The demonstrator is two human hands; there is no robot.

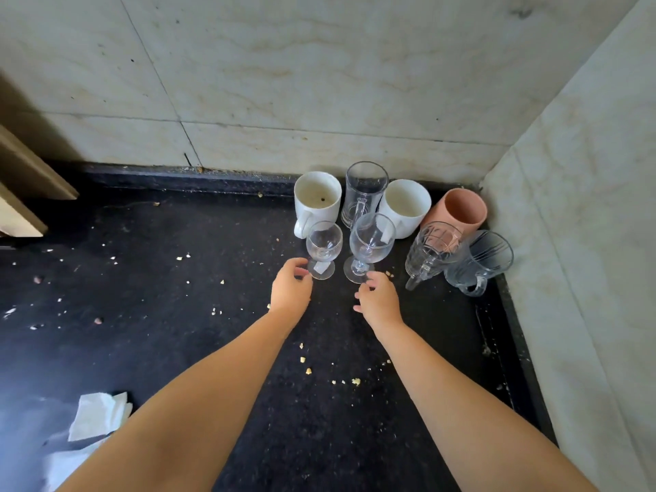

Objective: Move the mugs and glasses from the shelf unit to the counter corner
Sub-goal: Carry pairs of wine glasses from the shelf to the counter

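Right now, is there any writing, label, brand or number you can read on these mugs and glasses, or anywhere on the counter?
None: no readable text anywhere.
The small white patch on the foot of the left stemmed wine glass may be a sticker, but nothing on it is legible.
The white ceramic mugs, pink cup and crumpled white paper show no print.

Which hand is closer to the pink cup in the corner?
The right hand. It is in front of the pink cup and a little to its left, by a wine glass's foot. The left hand is farther left.
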